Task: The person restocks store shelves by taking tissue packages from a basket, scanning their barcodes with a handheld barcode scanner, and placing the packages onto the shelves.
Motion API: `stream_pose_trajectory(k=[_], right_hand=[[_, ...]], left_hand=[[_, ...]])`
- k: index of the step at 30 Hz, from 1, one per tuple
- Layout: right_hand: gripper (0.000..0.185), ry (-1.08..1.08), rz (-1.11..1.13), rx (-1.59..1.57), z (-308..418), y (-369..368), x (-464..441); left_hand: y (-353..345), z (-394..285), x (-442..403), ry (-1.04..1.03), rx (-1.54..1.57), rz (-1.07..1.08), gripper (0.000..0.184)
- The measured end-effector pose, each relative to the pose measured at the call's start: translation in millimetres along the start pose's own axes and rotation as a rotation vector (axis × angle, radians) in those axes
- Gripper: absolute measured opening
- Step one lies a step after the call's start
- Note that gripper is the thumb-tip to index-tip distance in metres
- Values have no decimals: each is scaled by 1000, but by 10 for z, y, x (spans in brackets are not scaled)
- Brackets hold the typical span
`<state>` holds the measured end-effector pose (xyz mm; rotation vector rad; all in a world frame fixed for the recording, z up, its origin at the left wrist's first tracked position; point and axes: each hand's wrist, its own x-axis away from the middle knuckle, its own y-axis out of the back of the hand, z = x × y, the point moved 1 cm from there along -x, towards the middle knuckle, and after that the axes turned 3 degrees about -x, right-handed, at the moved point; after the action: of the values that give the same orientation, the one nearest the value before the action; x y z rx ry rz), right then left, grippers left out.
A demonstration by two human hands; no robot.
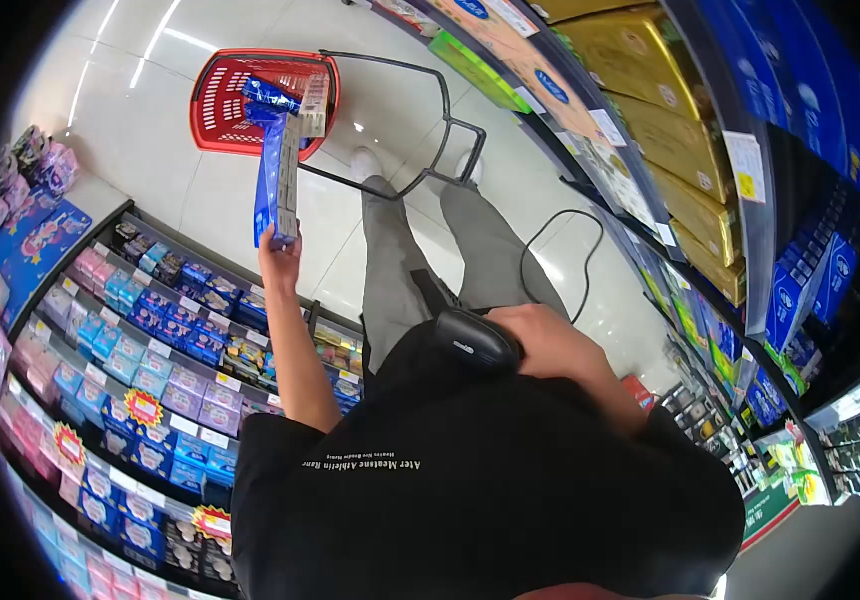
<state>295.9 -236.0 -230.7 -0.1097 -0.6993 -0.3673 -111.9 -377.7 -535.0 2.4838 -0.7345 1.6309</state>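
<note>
My left hand grips the near end of a long blue carton with a pale printed side. The carton's far end reaches over the red shopping basket on the floor. Inside the basket lie a blue packet and a pale box. At my waist, my right hand rests against a black rounded case; its fingers are mostly hidden, so I cannot tell its grip. A black cord loops beyond that hand.
The basket's long dark handle extends across the tiled floor in front of my feet. Shelves of pink, blue and purple packs stand on the left. Tall shelves with gold boxes and blue packs rise on the right.
</note>
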Motion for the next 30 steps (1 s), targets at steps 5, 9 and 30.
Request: stream_pose_trajectory(k=[5, 9, 30], right_hand=[[42, 127, -65, -17, -173, 345, 550], [34, 288, -196, 154, -431, 521, 839], [52, 475, -676, 33, 265, 258, 905]], left_hand=[[-472, 500, 1190, -77, 434, 210, 42], [-1012, 644, 1973, -170, 560, 305, 42], [-2137, 394, 2895, -290, -129, 876, 74]])
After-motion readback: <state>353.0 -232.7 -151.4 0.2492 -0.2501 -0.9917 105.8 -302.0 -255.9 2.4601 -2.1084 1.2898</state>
